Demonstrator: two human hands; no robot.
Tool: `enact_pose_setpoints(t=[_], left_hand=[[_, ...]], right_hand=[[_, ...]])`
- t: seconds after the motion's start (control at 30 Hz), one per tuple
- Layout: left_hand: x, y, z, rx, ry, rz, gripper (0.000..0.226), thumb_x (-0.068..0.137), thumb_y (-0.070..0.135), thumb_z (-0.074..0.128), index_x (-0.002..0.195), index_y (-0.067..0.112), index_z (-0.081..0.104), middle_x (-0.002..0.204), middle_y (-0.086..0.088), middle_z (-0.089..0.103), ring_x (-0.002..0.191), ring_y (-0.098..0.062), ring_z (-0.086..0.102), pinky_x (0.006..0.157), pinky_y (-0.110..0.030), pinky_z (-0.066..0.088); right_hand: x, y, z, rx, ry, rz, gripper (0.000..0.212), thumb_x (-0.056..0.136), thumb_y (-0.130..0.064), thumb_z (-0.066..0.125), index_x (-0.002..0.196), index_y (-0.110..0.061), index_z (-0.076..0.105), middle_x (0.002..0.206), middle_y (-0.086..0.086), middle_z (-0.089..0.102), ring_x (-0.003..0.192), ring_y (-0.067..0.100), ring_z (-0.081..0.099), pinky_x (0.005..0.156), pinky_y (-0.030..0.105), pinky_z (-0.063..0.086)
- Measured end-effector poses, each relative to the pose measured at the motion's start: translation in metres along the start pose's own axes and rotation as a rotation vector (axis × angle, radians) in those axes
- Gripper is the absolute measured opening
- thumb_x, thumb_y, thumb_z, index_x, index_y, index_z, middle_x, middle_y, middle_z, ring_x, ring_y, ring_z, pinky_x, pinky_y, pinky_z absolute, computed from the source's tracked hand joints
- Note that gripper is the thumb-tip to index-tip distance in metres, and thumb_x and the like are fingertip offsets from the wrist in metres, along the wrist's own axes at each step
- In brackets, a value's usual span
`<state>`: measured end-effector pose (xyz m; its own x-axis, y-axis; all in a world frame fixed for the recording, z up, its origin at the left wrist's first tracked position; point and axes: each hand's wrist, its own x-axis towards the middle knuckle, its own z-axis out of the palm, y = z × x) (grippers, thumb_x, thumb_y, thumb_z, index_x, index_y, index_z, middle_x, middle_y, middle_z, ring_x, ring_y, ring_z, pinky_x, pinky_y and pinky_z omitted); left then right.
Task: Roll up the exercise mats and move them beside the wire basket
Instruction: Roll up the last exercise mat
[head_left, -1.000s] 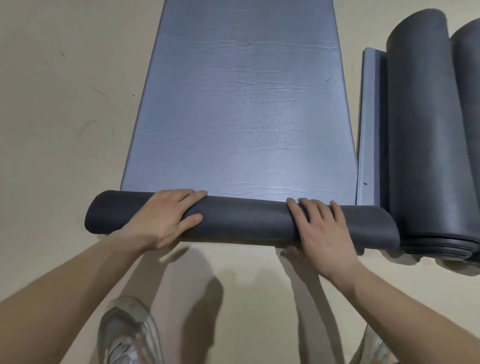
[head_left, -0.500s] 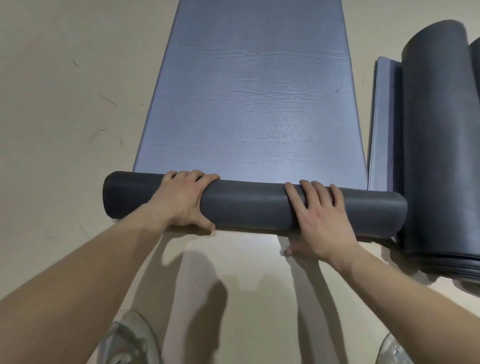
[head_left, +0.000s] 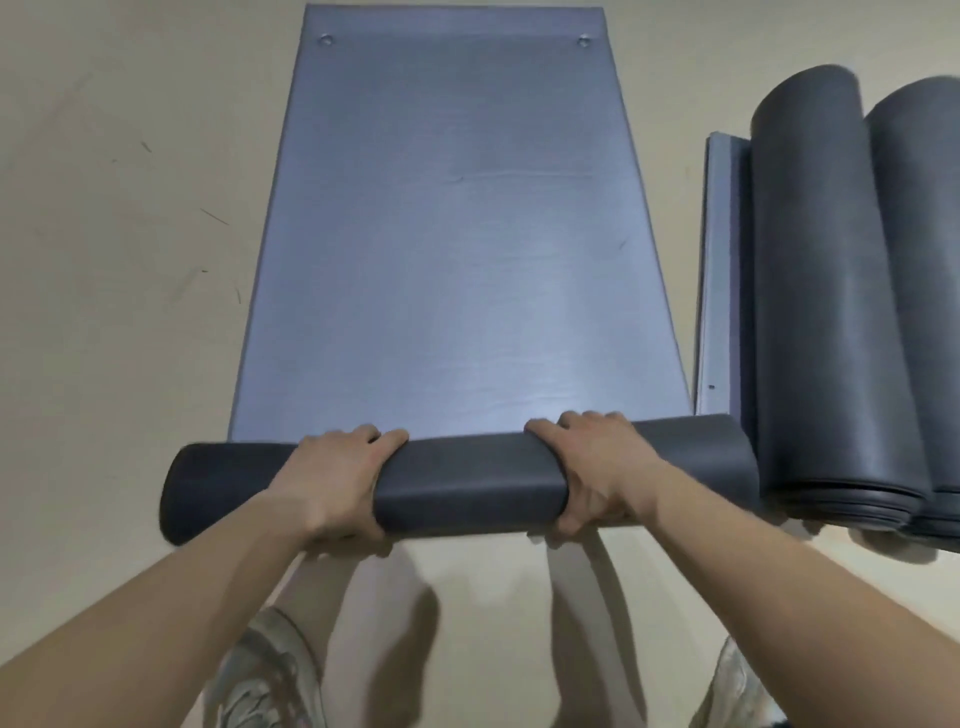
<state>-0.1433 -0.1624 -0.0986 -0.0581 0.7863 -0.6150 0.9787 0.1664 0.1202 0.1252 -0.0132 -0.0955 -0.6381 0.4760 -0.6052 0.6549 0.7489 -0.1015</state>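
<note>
The person is bent over the mat (head_left: 452, 234), and the grip has changed. A second ago both palms lay nearly flat on the roll (head_left: 467, 483). Now the left hand (head_left: 337, 483) and the right hand (head_left: 597, 467) are wrapped round it, fingers hooked over the far side and thumbs tucked under the near side, so each has a firm hold of the tube. The roll has grown fatter and lies crosswise at 6 o'clock of the flat stretch, its right end just beside the two finished rolls (head_left: 862, 291) at 3 o'clock. The far end of the mat has come into sight at 12 o'clock, with two small eyelets (head_left: 325, 39) near its corners. I would say well over half its length is still flat on the floor (head_left: 104, 260), so the rolling is in its early part. The tighter hold looks meant to keep the coil snug as it is turned over towards 12 o'clock. I see no wire basket from here, so the carrying is yet to come.
</note>
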Motion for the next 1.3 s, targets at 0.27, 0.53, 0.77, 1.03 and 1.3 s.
enact_pose_setpoints(t=[0.27,0.53,0.77,1.03,1.3], left_hand=[[-0.004,-0.01,-0.019,-0.055,-0.168,-0.033,0.118,0.044,0.074,0.083,0.147,0.045,0.033,0.138,0.009,0.055,0.119,-0.017,0.054,0.1,-0.038,0.044],[-0.012,0.001,0.026,-0.037,0.242,-0.226,0.111,0.058,0.077,0.066,0.151,0.039,0.02,0.151,0.006,0.04,0.136,-0.024,0.04,0.117,-0.054,0.024],[0.005,-0.013,0.002,-0.074,0.204,-0.183,0.103,0.049,0.073,0.068,0.142,0.045,0.033,0.128,0.013,0.056,0.114,-0.018,0.056,0.107,-0.046,0.036],[0.015,-0.009,-0.008,-0.002,0.325,-0.235,0.123,0.048,0.084,0.066,0.152,0.041,0.017,0.152,0.002,0.039,0.139,-0.025,0.037,0.116,-0.054,0.02],[0.063,-0.042,-0.049,-0.178,0.119,-0.153,0.127,0.04,0.089,0.07,0.15,0.044,0.027,0.141,0.005,0.047,0.128,-0.024,0.048,0.112,-0.05,0.03]], right_hand=[[-0.028,-0.023,0.053,-0.099,0.283,0.057,0.109,0.069,-0.04,0.082,0.154,-0.032,0.016,0.15,0.011,0.04,0.139,0.037,0.037,0.116,0.055,0.025],[0.019,-0.003,-0.022,-0.016,-0.02,0.014,0.131,0.044,-0.078,0.08,0.154,-0.045,0.016,0.146,-0.004,0.045,0.133,0.026,0.046,0.117,0.054,0.023],[0.0,0.012,0.024,-0.145,0.374,0.037,0.118,0.048,-0.085,0.071,0.146,-0.027,0.041,0.134,0.007,0.057,0.119,0.035,0.057,0.106,0.056,0.039],[0.058,0.029,-0.081,0.109,-0.115,0.01,0.11,0.045,-0.072,0.089,0.141,-0.047,0.042,0.12,-0.015,0.061,0.115,0.02,0.057,0.098,0.04,0.047],[0.045,0.038,-0.018,-0.239,0.37,0.01,0.154,0.03,-0.098,0.063,0.158,-0.024,0.021,0.149,0.014,0.042,0.136,0.039,0.042,0.114,0.061,0.03]])
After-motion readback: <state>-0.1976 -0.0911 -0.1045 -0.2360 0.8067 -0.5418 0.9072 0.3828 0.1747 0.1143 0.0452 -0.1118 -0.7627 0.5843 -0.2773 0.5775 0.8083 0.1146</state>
